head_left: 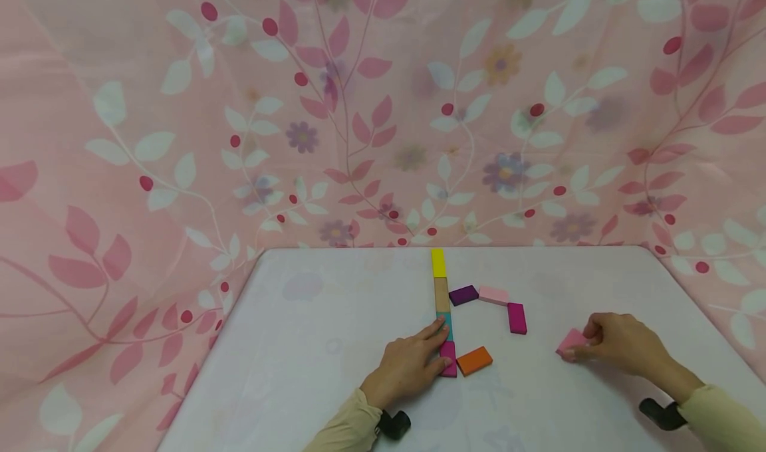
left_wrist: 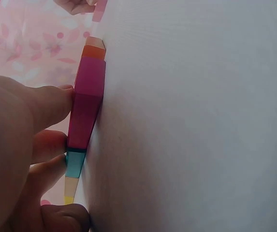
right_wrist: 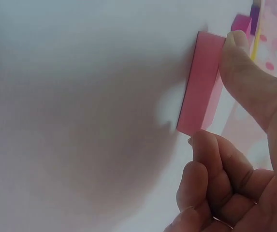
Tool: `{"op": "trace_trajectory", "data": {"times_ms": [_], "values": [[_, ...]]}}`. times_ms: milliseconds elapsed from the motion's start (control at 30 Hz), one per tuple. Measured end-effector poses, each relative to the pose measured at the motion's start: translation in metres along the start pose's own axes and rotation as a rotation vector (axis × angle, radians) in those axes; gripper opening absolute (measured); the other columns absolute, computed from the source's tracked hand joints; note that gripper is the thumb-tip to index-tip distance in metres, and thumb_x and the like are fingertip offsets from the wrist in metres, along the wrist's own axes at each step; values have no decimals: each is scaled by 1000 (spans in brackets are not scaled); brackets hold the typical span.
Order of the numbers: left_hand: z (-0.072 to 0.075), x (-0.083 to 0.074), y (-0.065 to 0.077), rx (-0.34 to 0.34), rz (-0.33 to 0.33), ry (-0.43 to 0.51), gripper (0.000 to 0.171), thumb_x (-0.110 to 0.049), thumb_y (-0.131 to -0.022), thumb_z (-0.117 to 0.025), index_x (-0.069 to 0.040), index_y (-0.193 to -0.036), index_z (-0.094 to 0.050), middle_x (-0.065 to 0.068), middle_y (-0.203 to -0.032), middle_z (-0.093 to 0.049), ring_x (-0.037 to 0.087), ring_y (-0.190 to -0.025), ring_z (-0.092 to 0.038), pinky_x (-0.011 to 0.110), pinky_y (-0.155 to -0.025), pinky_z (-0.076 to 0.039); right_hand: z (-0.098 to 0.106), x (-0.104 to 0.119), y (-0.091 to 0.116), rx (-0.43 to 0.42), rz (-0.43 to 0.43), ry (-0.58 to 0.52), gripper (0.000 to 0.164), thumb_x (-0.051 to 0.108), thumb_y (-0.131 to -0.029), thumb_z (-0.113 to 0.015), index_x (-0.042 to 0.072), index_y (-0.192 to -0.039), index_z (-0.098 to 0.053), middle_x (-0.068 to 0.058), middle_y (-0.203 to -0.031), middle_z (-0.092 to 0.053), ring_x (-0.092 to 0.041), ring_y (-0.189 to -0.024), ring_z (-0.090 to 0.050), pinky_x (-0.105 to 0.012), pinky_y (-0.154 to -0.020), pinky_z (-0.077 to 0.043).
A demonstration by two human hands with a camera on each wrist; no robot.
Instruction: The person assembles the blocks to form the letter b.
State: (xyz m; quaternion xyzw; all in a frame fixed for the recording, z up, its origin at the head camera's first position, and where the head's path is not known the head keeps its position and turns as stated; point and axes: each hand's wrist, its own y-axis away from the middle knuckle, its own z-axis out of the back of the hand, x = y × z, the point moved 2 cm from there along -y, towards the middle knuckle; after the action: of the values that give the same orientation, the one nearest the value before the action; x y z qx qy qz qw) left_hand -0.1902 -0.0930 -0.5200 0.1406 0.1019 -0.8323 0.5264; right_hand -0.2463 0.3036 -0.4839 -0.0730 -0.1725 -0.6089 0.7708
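Note:
A straight column of flat blocks lies end to end on the table: a yellow block, a tan block, a teal block and a magenta block. My left hand rests on the teal and magenta ones, fingers extended; its thumb touches the magenta block in the left wrist view. Farther right, my right hand pinches a pink block between thumb and fingers. The right wrist view shows that pink block close to the tabletop; whether it touches is unclear.
Right of the column lie a dark purple block, a pale pink block and another magenta block, forming a bent line. An orange block sits beside the column's near end. Behind the white table hangs a floral cloth.

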Motion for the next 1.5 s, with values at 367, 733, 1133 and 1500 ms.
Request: {"op": "trace_trajectory", "data": {"times_ms": [367, 733, 1133, 1500], "values": [[0, 0, 1, 0, -9, 2, 59, -49, -106, -60, -26, -159, -51, -11, -170, -38, 22, -131, -68, 40, -83, -57, -12, 28, 2, -10, 28, -13, 48, 53, -77, -91, 12, -83, -67, 4, -69, -56, -15, -67, -50, -29, -57, -41], [0, 1, 1, -1, -7, 11, 59, -49, -106, -60, -26, -159, -51, -11, -170, -38, 23, -132, -68, 37, -80, -56, -25, 62, 4, -57, 72, -27, 44, 49, -76, -92, 15, -78, -64, 6, -65, -54, -13, -62, -48, -27, -53, -39], [0, 1, 1, -11, -17, 9, 59, -50, -106, -59, -25, -159, -52, -11, -170, -40, 23, -133, -66, 38, -80, -57, -37, 90, -2, -88, 92, -33, 43, 47, -75, -93, 17, -76, -63, 7, -62, -52, -12, -59, -47, -26, -52, -38], [-1, 1, 1, -8, -14, 11, 59, -51, -106, -59, -25, -159, -52, -11, -170, -39, 23, -135, -65, 42, -84, -58, -45, 99, -8, -116, 111, -31, 45, 50, -74, -94, 16, -75, -63, 7, -64, -53, -11, -60, -47, -25, -53, -40]]}}
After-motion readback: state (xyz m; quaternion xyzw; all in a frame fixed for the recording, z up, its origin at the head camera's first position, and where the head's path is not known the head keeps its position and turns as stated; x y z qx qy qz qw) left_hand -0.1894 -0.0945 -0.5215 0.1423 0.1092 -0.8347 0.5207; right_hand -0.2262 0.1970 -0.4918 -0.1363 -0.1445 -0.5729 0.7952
